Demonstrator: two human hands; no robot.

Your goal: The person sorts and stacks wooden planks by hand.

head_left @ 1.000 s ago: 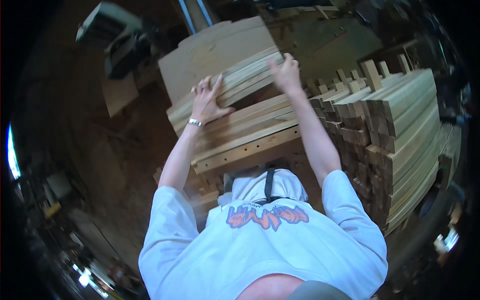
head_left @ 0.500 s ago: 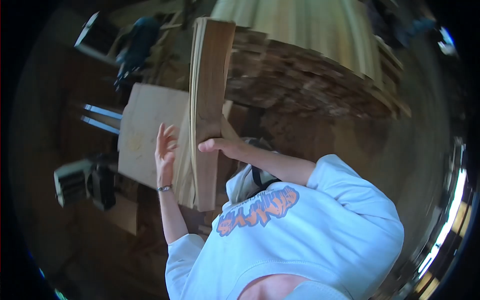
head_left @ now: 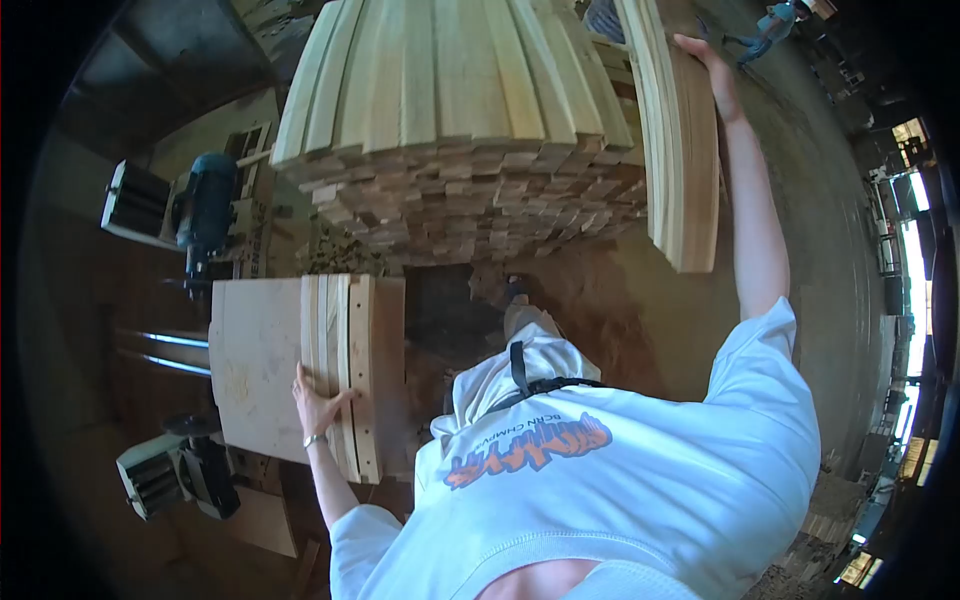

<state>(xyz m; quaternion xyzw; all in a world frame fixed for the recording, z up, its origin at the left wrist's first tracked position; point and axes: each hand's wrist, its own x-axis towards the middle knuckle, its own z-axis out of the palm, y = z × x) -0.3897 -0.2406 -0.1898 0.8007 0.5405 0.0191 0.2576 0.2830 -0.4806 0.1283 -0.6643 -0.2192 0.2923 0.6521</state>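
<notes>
My left hand (head_left: 322,408) lies spread across several narrow wooden boards (head_left: 330,330) standing side by side on a wooden table (head_left: 255,365). Its thumb points right, and a bracelet circles the wrist. A pale strip with a row of dark holes (head_left: 362,375) runs along the table's right side. Stretched far out to the upper right, my right hand (head_left: 708,68) grips a bundle of long planks (head_left: 685,170) by its outer side. That bundle hangs beside a large stack of planks (head_left: 450,90), its near end overlapping the floor in this view.
A blue motor (head_left: 210,200) stands left of the plank stack, with a second dark machine (head_left: 205,475) lower left. Two metal rails (head_left: 165,350) stick out from the table's left side. Another person (head_left: 772,28) is in the far upper right.
The plank bundle has swung from above the table to the upper right with my right hand. My left hand has come down onto the boards on the table. The camera view has shifted.
</notes>
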